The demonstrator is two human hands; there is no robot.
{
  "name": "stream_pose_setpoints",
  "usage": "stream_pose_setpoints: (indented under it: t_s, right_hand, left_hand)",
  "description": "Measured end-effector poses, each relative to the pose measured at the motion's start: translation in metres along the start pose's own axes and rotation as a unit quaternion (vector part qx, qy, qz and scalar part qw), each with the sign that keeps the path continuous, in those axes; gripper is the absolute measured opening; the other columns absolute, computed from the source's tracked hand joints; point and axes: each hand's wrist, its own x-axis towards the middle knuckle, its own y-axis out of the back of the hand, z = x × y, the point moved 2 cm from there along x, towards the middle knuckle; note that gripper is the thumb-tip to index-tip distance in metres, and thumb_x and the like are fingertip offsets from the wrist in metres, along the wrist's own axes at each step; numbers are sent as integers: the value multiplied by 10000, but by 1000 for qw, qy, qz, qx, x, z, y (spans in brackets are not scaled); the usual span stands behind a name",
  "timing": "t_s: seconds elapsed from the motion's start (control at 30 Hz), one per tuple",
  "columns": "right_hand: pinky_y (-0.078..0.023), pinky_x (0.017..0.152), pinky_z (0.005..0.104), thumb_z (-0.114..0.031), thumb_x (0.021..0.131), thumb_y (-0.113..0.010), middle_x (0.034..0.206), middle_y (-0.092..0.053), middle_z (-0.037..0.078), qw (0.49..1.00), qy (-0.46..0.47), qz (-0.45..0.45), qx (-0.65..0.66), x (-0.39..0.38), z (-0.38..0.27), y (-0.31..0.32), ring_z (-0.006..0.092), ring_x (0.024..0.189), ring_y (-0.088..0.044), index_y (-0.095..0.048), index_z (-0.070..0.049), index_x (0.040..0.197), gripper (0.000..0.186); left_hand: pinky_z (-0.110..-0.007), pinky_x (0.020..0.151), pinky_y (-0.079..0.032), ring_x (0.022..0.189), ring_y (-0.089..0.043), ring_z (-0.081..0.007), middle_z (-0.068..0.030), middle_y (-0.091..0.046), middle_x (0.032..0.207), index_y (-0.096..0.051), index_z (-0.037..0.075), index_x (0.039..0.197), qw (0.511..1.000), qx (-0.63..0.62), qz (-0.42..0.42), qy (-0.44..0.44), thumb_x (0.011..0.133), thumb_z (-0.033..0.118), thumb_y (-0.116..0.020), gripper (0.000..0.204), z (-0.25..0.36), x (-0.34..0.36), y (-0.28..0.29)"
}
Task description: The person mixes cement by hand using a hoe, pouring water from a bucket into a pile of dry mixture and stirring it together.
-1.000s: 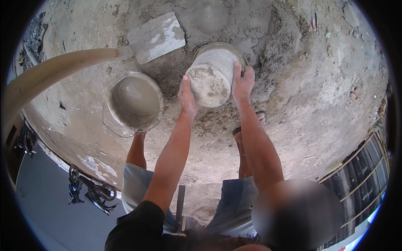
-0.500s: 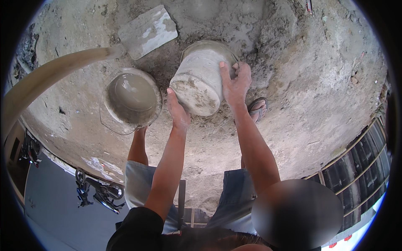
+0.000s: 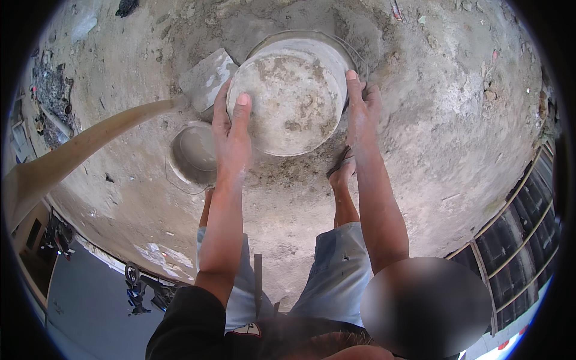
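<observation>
Between my two hands is a bucket (image 3: 288, 102) smeared with grey cement, tipped so its round base faces up at me and its mouth faces down and away. My left hand (image 3: 233, 135) presses against its left side, thumb near the base edge. On the right side, my right hand (image 3: 363, 111) grips near the rim, where the wire handle hangs loose. A second bucket (image 3: 195, 153) stands on the ground to the left, grey inside and partly covered by my left forearm. What lies under the tipped bucket's mouth is hidden.
A hoe lies left, its pale wooden handle (image 3: 108, 129) curving in from the edge and its cement-coated blade (image 3: 207, 78) beside the held bucket. Wet grey mix (image 3: 252, 18) spreads behind. My sandalled right foot (image 3: 342, 165) is close below the bucket. Motorcycles (image 3: 144, 288) stand far lower left.
The held bucket has come up closer to me and tipped further over, so its base now shows almost fully. Both hands have moved with it, farther apart in view.
</observation>
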Motion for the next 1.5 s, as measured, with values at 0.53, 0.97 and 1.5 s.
stream_pose_setpoints:
  t_s: [0.53, 0.97, 1.5]
  right_hand:
    - [-333, 462, 238, -542, 695, -785, 668, -485, -17, 990, -135, -39, -20, 150, 134, -77, 88, 532, -420, -582, -50, 866, 558]
    - [-328, 551, 213, -278, 937, -599, 668, -478, -62, 952, 27, -300, -54, -21, -96, -16, 42, 633, -392, -649, -4, 921, 279]
    - [-350, 532, 200, -246, 945, -600, 662, -499, -66, 982, -73, -120, -126, -81, -55, 98, 21, 602, -407, -670, -2, 922, 255]
  left_hand:
    - [-350, 1006, -377, 1185, -508, -226, -144, -538, 1275, -476, -41, 1300, 980, 169, -44, 91, 934, 361, -558, 550, -148, 244, -32]
    - [-473, 1053, -355, 1252, -472, -291, -141, -439, 1408, -365, 35, 1399, 900, -319, -174, 239, 902, 658, -352, 797, -106, 142, -29]
    - [-507, 1082, -239, 1319, -337, -314, -136, -292, 1485, -218, 11, 1460, 888, -99, -244, 378, 864, 751, -295, 954, -150, -9, -80]
